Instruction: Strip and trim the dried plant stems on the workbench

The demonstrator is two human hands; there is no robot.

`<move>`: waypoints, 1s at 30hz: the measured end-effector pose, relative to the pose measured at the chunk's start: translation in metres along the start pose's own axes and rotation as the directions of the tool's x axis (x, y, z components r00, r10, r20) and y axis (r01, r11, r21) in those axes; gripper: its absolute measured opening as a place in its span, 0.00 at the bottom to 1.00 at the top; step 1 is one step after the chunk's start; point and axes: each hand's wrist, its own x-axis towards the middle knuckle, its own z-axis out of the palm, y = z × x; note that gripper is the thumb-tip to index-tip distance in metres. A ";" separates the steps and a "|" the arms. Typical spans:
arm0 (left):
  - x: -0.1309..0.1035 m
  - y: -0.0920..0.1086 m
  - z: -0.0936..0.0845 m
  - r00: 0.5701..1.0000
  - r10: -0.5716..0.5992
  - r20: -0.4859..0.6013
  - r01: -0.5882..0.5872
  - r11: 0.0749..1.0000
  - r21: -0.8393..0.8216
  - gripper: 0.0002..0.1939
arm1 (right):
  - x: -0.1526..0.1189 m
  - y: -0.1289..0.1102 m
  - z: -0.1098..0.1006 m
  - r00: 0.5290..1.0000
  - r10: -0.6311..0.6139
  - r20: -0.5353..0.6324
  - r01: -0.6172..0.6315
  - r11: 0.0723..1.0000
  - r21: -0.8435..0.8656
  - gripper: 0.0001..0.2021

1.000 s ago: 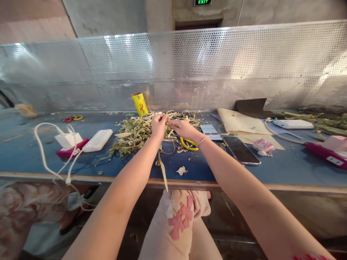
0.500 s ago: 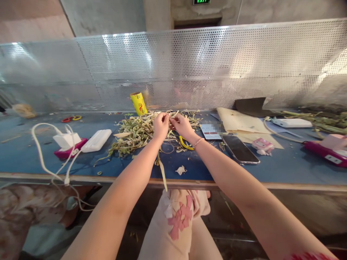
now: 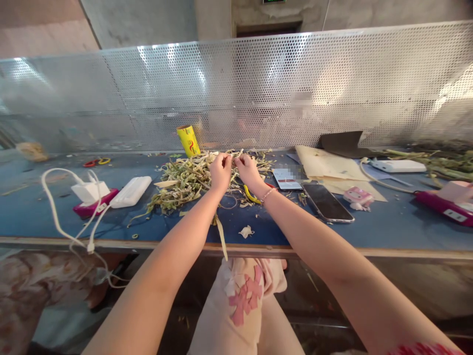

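A loose heap of dried green and cream plant strips point(image 3: 177, 180) lies at the middle of the blue table. Over its right part my left hand point(image 3: 220, 170) is closed in a pinch, and what is between its fingertips is too small to name. Just to the right, a small gap away, my right hand point(image 3: 247, 170) is also pinched, its contents too small to make out. Under my right wrist lie yellow-handled scissors point(image 3: 251, 195). One long pale strip point(image 3: 221, 239) hangs over the table's front edge between my forearms.
A yellow tube point(image 3: 188, 141) stands behind the heap. To the left are a white power bank point(image 3: 130, 192), a magenta power strip point(image 3: 95, 203) and cables. On the right lie a black phone point(image 3: 328, 203), a lit screen point(image 3: 287, 179), brown paper point(image 3: 328, 165) and a pink packet point(image 3: 358, 197).
My hands have drawn slightly apart, the right one shifting a little away from the left. The camera view has moved very slightly.
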 end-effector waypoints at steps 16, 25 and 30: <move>-0.007 0.004 0.004 1.000 0.014 0.021 -0.014 1.000 -0.004 0.07 | -0.006 -0.007 -0.001 0.997 0.075 0.031 -0.075 0.997 0.009 0.09; -0.005 0.002 0.003 0.999 -0.027 -0.024 0.027 1.000 -0.004 0.08 | -0.002 -0.003 -0.003 0.999 -0.040 -0.017 0.040 0.999 0.012 0.07; -0.006 0.004 0.003 0.999 -0.020 -0.038 0.021 1.000 0.018 0.08 | -0.001 0.003 -0.001 0.998 0.002 -0.057 0.007 0.989 0.148 0.08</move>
